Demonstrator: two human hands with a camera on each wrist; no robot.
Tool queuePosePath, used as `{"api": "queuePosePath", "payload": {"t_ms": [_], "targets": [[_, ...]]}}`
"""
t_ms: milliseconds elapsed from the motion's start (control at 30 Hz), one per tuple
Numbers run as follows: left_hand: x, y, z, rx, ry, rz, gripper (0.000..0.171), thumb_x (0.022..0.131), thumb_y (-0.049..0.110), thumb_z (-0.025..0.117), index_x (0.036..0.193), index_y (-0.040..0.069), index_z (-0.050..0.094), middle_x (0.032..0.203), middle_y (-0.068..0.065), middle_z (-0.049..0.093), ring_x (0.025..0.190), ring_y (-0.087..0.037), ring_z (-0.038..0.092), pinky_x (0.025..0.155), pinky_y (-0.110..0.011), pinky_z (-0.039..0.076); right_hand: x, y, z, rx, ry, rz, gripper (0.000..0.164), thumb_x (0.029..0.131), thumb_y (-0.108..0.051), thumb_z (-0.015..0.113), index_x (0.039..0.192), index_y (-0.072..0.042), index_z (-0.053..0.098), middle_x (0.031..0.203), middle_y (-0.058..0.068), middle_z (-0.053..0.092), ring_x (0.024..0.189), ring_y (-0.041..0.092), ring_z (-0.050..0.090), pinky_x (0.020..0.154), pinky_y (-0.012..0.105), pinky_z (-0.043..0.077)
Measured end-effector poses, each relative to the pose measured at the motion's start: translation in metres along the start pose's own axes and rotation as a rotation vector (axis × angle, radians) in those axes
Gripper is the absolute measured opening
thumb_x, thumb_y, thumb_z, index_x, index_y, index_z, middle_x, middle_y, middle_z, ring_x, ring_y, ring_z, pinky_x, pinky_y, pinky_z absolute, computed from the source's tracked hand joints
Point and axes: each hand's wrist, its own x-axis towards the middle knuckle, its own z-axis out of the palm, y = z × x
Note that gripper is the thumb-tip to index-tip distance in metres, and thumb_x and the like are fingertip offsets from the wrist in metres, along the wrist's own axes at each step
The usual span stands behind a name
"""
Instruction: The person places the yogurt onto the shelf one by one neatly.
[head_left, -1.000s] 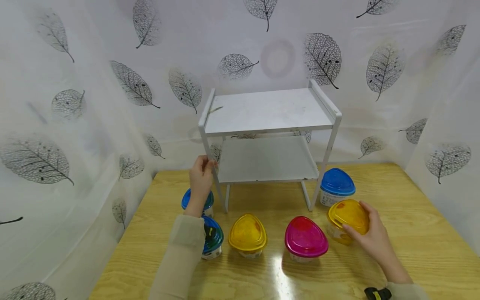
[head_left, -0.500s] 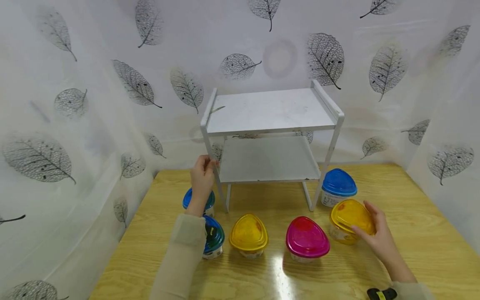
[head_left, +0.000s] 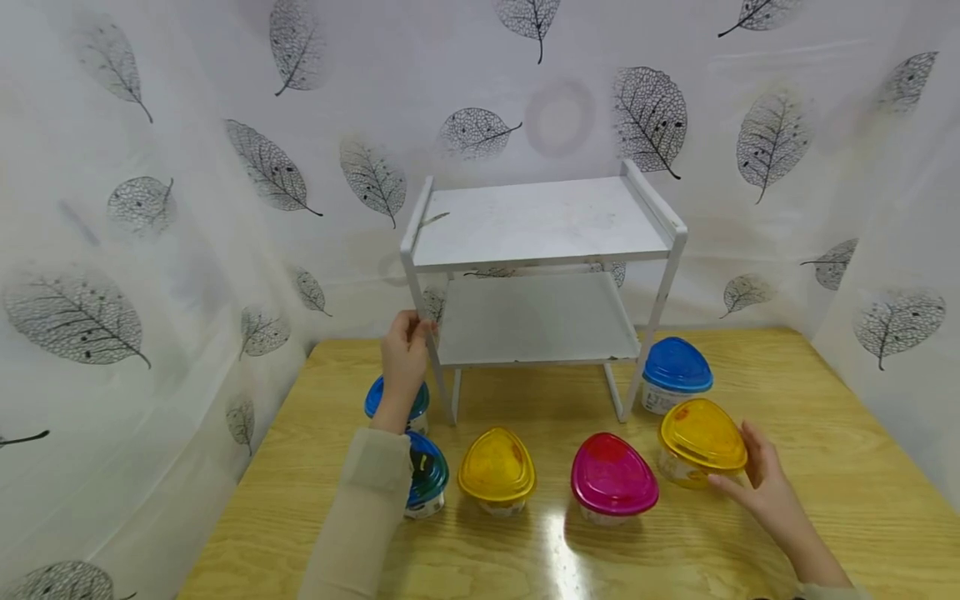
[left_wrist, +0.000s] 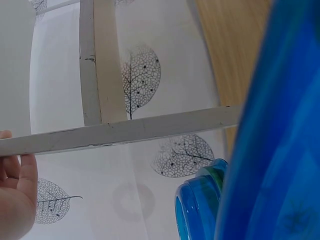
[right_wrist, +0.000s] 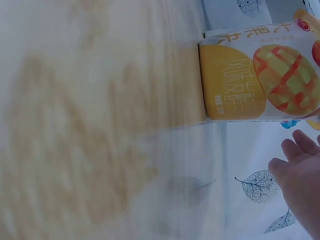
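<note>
My left hand (head_left: pixel 406 354) pinches the left front leg of a white two-tier shelf rack (head_left: pixel 540 221); in the left wrist view its fingers (left_wrist: pixel 27 175) curl round the white bar. On the right, a yellow-lidded tub (head_left: pixel 702 435) stands upright on the table. My right hand (head_left: pixel 772 492) is beside it, thumb and fingers spread and loose at the lid's right edge. The right wrist view shows the side of the tub (right_wrist: pixel 260 75), printed with mango, and the spread right fingers (right_wrist: pixel 302 142) below it.
A blue-lidded tub (head_left: pixel 677 367) stands behind the yellow one. A pink-lidded tub (head_left: pixel 613 475) and another yellow-lidded tub (head_left: pixel 497 467) sit in front of the rack. Two blue-lidded tubs, one nearer (head_left: pixel 427 471), are partly behind my left arm. A leaf-print curtain (head_left: pixel 555 83) surrounds the wooden table (head_left: pixel 825 467).
My right hand has loosened from the yellow-lidded tub and drawn back to the right, its thumb coming off the lid. My left hand keeps its hold on the rack leg.
</note>
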Motion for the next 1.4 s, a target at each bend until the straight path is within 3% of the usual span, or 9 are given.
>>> {"api": "queuePosePath", "payload": {"t_ms": [100, 200, 300, 400, 567, 633, 767, 900, 1400], "targets": [[-0.001, 0.005, -0.001, 0.013, 0.005, 0.001, 0.017, 0.089, 0.004, 0.046, 0.088, -0.013, 0.05, 0.081, -0.027, 0.058, 0.077, -0.037, 0.057, 0.07, -0.044, 0.049, 0.001, 0.0, -0.001, -0.021, -0.022, 0.047, 0.083, 0.084, 0.001, 0.056, 0.137, 0.003, -0.008, 0.137, 0.035, -0.004, 0.126, 0.002, 0.002, 0.091, 0.0, 0.008], [-0.001, 0.006, -0.001, 0.017, 0.007, 0.003, 0.018, 0.089, 0.004, 0.047, 0.087, -0.014, 0.05, 0.08, -0.027, 0.058, 0.077, -0.037, 0.057, 0.07, -0.045, 0.048, 0.002, 0.001, 0.0, -0.036, -0.039, 0.088, 0.084, 0.083, -0.002, 0.059, 0.137, 0.005, -0.006, 0.136, 0.037, 0.002, 0.13, 0.025, 0.001, 0.105, 0.025, 0.007], [-0.001, 0.005, -0.002, 0.004, 0.004, 0.0, 0.02, 0.089, 0.005, 0.047, 0.088, -0.015, 0.05, 0.08, -0.027, 0.058, 0.077, -0.038, 0.057, 0.071, -0.045, 0.048, 0.004, 0.002, -0.001, -0.07, -0.056, 0.133, 0.086, 0.082, -0.006, 0.063, 0.136, 0.008, -0.002, 0.134, 0.038, 0.008, 0.124, 0.046, 0.005, 0.099, 0.056, 0.006], [-0.002, 0.005, -0.002, -0.005, 0.003, -0.004, 0.021, 0.089, 0.005, 0.047, 0.088, -0.016, 0.05, 0.081, -0.028, 0.058, 0.078, -0.038, 0.057, 0.072, -0.045, 0.048, 0.004, 0.003, -0.001, -0.108, -0.077, 0.178, 0.087, 0.08, -0.009, 0.065, 0.134, 0.011, -0.001, 0.132, 0.039, 0.011, 0.12, 0.053, 0.009, 0.093, 0.064, 0.01], [-0.002, -0.001, -0.001, -0.004, 0.006, -0.002, 0.02, 0.089, 0.005, 0.047, 0.088, -0.015, 0.05, 0.081, -0.028, 0.058, 0.076, -0.038, 0.057, 0.071, -0.045, 0.048, 0.007, 0.005, 0.002, -0.125, -0.081, 0.188, 0.086, 0.079, -0.009, 0.067, 0.133, 0.011, 0.003, 0.131, 0.037, 0.018, 0.119, 0.05, 0.016, 0.1, 0.054, 0.014], [0.0, -0.009, 0.0, -0.013, 0.007, 0.004, 0.02, 0.088, 0.005, 0.048, 0.088, -0.016, 0.05, 0.08, -0.028, 0.058, 0.076, -0.038, 0.058, 0.07, -0.045, 0.048, 0.008, 0.008, 0.004, -0.139, -0.065, 0.157, 0.082, 0.078, -0.008, 0.067, 0.133, 0.009, 0.009, 0.13, 0.027, 0.028, 0.123, 0.031, 0.026, 0.103, 0.033, 0.021], [0.003, -0.029, 0.002, -0.029, 0.008, 0.011, 0.021, 0.088, 0.007, 0.049, 0.089, -0.013, 0.052, 0.08, -0.025, 0.06, 0.076, -0.036, 0.059, 0.07, -0.044, 0.049, 0.011, 0.013, 0.008, -0.126, -0.035, 0.033, 0.068, 0.074, -0.001, 0.069, 0.126, 0.006, 0.026, 0.115, -0.008, 0.045, 0.103, -0.006, 0.038, 0.079, 0.003, 0.028], [0.003, -0.033, 0.003, -0.012, 0.011, 0.008, 0.022, 0.088, 0.012, 0.049, 0.089, -0.009, 0.053, 0.081, -0.022, 0.061, 0.077, -0.032, 0.06, 0.071, -0.04, 0.049, 0.014, 0.014, 0.009, -0.084, -0.038, 0.008, 0.065, 0.074, -0.001, 0.069, 0.126, 0.0, 0.03, 0.106, -0.027, 0.042, 0.096, -0.014, 0.038, 0.077, 0.004, 0.03], [0.005, -0.034, 0.004, 0.003, 0.014, -0.012, 0.019, 0.089, 0.01, 0.049, 0.089, -0.008, 0.053, 0.082, -0.018, 0.061, 0.077, -0.027, 0.06, 0.068, -0.035, 0.05, 0.017, 0.018, 0.009, -0.091, -0.015, 0.011, 0.066, 0.075, -0.002, 0.068, 0.128, -0.006, 0.028, 0.106, -0.026, 0.04, 0.096, -0.013, 0.038, 0.076, 0.005, 0.03]]}}
